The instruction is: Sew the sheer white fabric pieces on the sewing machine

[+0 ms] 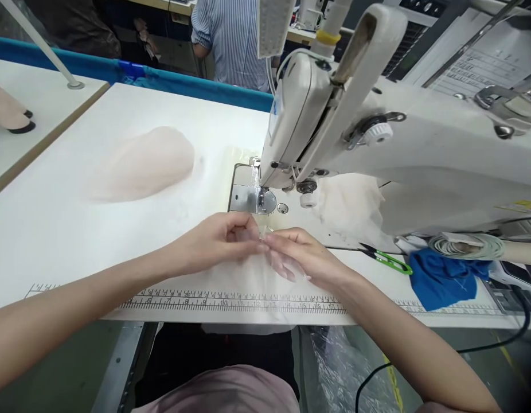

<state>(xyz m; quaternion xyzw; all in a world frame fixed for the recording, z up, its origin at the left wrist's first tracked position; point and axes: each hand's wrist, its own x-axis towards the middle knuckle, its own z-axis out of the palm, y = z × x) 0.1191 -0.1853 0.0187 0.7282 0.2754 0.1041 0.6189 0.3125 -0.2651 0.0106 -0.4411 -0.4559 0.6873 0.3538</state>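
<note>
My left hand (209,241) and my right hand (302,252) meet just in front of the sewing machine's needle plate (243,198). A sheer, whitish piece of fabric (268,281) hangs between them and drapes toward the table's front edge. Thumb and forefinger of each hand are pinched together on the fabric's upper edge. Some fingers of the right hand show through the thin cloth. Motion blurs the left fingertips a little. Above and beyond my hands stands the white head of the sewing machine (287,126).
A pale, skin-toned fabric piece (162,158) lies at left, and another pale fabric (349,203) lies under the machine arm. Green thread snips (392,263) and a blue cloth (441,281) are at right. A printed ruler (196,301) runs along the front edge. People are beyond the table.
</note>
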